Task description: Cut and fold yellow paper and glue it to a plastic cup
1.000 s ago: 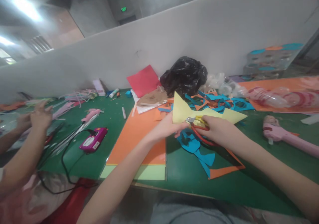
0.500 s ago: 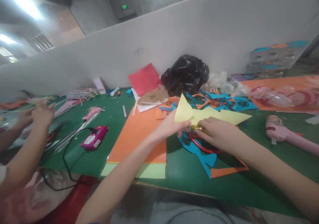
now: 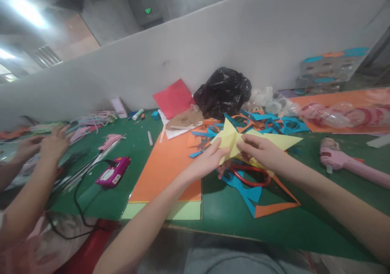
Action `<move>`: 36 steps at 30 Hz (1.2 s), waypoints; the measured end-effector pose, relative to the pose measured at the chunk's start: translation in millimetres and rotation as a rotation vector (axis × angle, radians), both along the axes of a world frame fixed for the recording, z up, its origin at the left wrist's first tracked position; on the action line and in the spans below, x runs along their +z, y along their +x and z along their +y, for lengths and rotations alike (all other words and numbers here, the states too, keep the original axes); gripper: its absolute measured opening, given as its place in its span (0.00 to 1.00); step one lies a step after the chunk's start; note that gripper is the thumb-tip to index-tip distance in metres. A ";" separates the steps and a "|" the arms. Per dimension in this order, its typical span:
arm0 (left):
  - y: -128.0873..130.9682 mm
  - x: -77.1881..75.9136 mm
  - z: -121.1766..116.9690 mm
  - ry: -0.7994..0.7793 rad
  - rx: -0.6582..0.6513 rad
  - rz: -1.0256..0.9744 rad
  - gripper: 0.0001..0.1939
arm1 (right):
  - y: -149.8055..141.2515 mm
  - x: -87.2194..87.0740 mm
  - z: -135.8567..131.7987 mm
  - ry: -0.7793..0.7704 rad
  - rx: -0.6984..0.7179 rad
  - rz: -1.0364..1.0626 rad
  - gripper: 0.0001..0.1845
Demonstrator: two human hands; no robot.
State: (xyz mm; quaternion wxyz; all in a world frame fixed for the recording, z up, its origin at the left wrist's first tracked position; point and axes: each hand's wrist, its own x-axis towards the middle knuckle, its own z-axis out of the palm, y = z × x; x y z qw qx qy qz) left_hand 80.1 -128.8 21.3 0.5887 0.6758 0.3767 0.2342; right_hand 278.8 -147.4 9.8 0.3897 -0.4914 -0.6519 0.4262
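Paper (image 3: 229,138), yellow and pointed at its ends, is held in the air above the green table (image 3: 231,229), gripped by both hands and bent into a ridge between them. Left hand (image 3: 210,160): fingers nearly closed, thumb laid on the near face, pinching the left part of the paper. Right hand (image 3: 257,150): thumb and fingertips drawn together on the paper, close to the left thumb; the pointed right end extends beyond the knuckles. Red-handled scissors (image 3: 243,180) show as one loop just below the right hand (whether any finger carries them cannot be determined from this view); their blades are hidden.

Below the hands, blue scraps (image 3: 251,194) lie on the table, touching an angular orange strip (image 3: 277,209). To the left, a broad orange sheet (image 3: 170,168) lies over a light green sheet (image 3: 185,211), the latter exposed along the near edge. Behind the work, a black plastic bag (image 3: 224,93) sits near the pale partition (image 3: 274,42), just beside a red sheet (image 3: 173,98). At right, a pink glue gun (image 3: 335,160) lies well apart from the right hand. At far left, a co-worker's hand (image 3: 55,144) is raised; its grip is unclear.
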 end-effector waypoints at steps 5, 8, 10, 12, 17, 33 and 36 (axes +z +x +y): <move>4.3 -6.3 8.8 0.064 0.184 0.020 0.26 | 4.8 3.4 4.9 -0.004 -0.072 0.061 0.22; 6.3 -8.1 16.5 0.162 0.204 0.008 0.21 | 5.3 7.5 6.4 0.000 -0.075 0.104 0.22; 7.9 -6.4 19.3 0.227 0.163 -0.029 0.18 | 6.5 11.3 6.5 -0.002 -0.094 0.106 0.21; 10.0 -1.9 19.7 0.288 0.109 -0.034 0.17 | 8.9 15.2 6.5 -0.021 -0.153 0.103 0.18; 19.9 16.9 18.4 0.460 0.063 0.066 0.13 | 17.4 19.7 8.9 -0.090 -0.273 0.138 0.20; 42.6 -35.0 59.8 0.774 0.063 0.392 0.18 | 38.7 17.6 19.7 0.129 -0.530 0.547 0.10; 43.4 -42.0 57.3 0.811 0.003 0.489 0.19 | 41.0 14.1 23.9 0.160 -0.503 0.585 0.10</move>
